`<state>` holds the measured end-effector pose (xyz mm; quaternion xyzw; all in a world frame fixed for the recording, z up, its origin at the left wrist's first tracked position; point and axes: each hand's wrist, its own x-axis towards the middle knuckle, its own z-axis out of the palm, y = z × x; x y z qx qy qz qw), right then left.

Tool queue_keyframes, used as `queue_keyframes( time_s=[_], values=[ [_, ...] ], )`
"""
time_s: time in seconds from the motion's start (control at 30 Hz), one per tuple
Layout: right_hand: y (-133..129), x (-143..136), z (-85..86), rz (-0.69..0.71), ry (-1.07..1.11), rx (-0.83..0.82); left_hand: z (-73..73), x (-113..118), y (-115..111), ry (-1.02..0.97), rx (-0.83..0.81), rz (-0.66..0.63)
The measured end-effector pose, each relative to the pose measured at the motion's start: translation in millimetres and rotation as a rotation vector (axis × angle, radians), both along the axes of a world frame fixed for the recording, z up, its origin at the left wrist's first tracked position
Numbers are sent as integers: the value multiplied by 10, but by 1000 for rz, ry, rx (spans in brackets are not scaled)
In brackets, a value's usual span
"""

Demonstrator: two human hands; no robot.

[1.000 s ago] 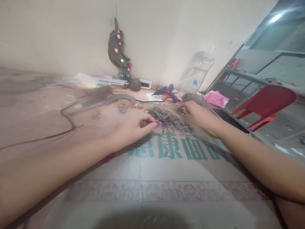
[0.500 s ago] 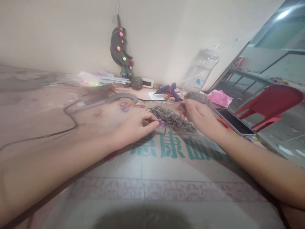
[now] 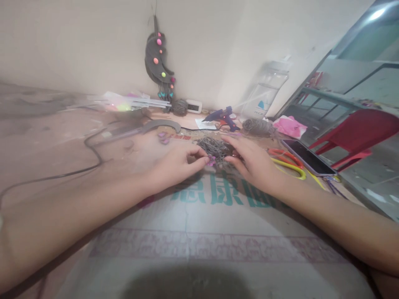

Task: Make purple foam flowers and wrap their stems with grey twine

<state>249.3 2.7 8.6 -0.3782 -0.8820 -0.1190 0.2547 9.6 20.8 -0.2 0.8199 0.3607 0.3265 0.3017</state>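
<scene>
A small purple piece (image 3: pixel 211 160), its kind too small to make out, is pinched between the thumb and fingers of my left hand (image 3: pixel 185 162). Just beyond it lies a loose heap of grey cord (image 3: pixel 213 146). My right hand (image 3: pixel 252 164) is over the heap's right side, its thumb and fingers apart, with nothing plainly held; a ring shows at a finger. Both hands are above a cardboard sheet (image 3: pixel 199 222) with green lettering. Scissors with orange and yellow handles (image 3: pixel 288 166) lie right of my right hand.
A blue glue gun (image 3: pixel 221 116) rests at the back, near a grey cord bundle (image 3: pixel 257 126) and a clear water bottle (image 3: pixel 264 91). A phone (image 3: pixel 307 158) lies by the right edge. A grey crescent (image 3: pixel 160 126) lies left; a decorated crescent (image 3: pixel 155 58) hangs on the wall.
My right hand has come down and to the left, its fingers spreading over the cord heap and uncovering the scissors. My left hand still pinches the purple piece in nearly the same place.
</scene>
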Motion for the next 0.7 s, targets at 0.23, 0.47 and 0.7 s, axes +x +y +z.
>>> queue_keyframes(
  time_s=[0.23, 0.47, 0.7],
  values=[
    [2, 42, -82, -14, -116, 66, -25, -15, 6, 3, -3, -17],
    [-55, -3, -78, 12, -153, 119, -42, -19, 14, 31, 56, -34],
    [-52, -26, -56, 35, -218, 176, -22, -17, -12, 65, 87, -40]
  ],
)
